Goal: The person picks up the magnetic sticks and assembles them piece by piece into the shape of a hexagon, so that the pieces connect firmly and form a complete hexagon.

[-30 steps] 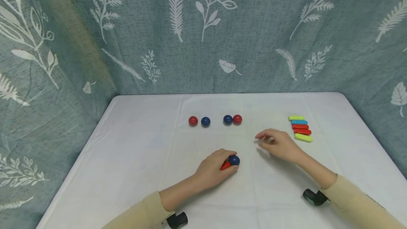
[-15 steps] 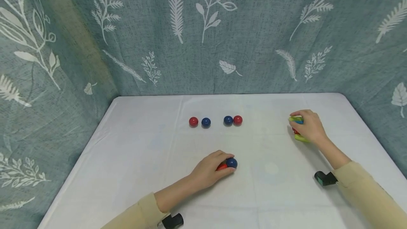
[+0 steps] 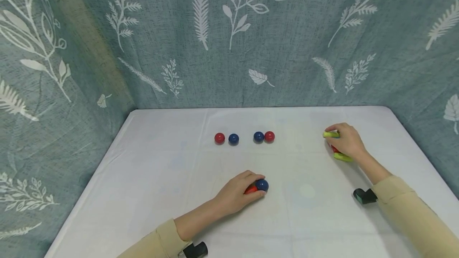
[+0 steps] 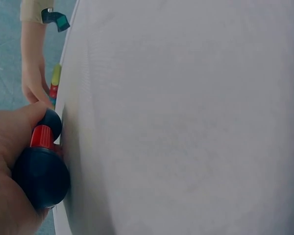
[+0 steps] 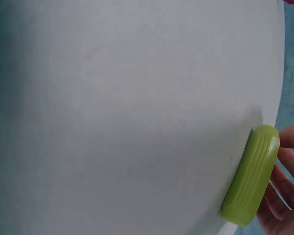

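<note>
In the head view my left hand (image 3: 234, 194), at the front middle of the table, grips a piece of blue balls and red rods. The left wrist view shows a near blue ball (image 4: 41, 177) joined by a ribbed red rod (image 4: 42, 137) to a second blue ball (image 4: 52, 122). My right hand (image 3: 347, 141) is over the row of short plastic rods at the right. Its thumb and index finger pinch the far yellow-green rod (image 3: 330, 134). A near yellow-green rod (image 5: 252, 176) lies below the palm, ribbed and round-ended. Red rods (image 3: 334, 149) between them are mostly hidden by the hand.
Toward the back of the white-covered table (image 3: 161, 162) lie a red ball (image 3: 219, 138) and a blue ball (image 3: 233, 139) slightly apart. Right of them, another blue ball (image 3: 258, 137) sits against a red ball (image 3: 269, 137). A leaf-patterned curtain (image 3: 215, 71) hangs behind.
My right hand has travelled right and away to the row of rods and taken hold of the far yellow-green one, which has shifted slightly left. The left hand keeps its grip, nearly still.
</note>
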Available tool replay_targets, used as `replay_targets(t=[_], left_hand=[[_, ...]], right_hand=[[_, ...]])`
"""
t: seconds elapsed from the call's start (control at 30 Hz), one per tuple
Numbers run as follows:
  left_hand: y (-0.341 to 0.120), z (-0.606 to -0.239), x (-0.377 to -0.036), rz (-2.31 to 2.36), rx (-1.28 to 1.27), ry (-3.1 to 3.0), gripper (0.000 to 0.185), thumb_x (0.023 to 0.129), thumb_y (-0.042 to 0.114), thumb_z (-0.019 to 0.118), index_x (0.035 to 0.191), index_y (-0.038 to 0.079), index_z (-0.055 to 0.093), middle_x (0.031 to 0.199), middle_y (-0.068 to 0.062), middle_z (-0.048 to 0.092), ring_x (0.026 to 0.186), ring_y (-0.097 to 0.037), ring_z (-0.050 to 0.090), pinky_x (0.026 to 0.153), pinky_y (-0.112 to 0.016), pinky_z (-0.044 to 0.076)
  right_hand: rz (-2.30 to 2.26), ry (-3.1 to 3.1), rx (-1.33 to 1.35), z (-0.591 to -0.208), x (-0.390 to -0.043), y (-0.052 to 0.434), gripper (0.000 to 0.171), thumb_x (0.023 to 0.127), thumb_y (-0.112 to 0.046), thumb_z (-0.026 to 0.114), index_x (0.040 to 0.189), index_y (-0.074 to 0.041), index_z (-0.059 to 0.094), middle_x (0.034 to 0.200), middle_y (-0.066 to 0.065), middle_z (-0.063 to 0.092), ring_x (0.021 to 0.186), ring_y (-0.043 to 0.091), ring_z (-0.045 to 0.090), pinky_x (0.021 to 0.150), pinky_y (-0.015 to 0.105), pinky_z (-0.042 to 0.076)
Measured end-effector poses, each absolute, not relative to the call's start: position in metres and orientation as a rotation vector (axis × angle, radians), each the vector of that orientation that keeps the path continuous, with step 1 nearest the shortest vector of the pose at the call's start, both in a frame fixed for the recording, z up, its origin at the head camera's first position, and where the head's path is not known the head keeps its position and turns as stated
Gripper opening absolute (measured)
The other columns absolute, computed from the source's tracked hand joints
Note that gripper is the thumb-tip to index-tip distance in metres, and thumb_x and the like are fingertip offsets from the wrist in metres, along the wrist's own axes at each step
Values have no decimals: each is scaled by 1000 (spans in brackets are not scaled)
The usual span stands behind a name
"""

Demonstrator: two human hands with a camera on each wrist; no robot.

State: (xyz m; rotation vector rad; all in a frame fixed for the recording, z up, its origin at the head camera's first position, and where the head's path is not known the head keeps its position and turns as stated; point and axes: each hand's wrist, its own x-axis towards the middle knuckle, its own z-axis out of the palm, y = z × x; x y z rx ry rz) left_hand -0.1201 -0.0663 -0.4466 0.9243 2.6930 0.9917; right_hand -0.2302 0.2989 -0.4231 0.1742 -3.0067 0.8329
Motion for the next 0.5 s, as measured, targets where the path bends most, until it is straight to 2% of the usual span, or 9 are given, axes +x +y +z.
replay_targets(t=[0.27,0.5], left_hand=[[-68,-446,-119,994,932,2703,43,94,35,65,131,15,60,112,3,61,98,-8,56,86,-24,48],[-69,-448,-119,1014,938,2714,42,94,33,66,130,13,61,110,2,60,93,-8,56,82,-23,48]], right_hand=[[855,-2996,343,-424,-230,284,29,91,-7,63,118,6,63,123,31,55,116,48,46,97,59,36],[872,-2974,508,-424,-225,267,25,89,-3,63,113,3,65,117,25,60,109,44,50,91,56,39]])
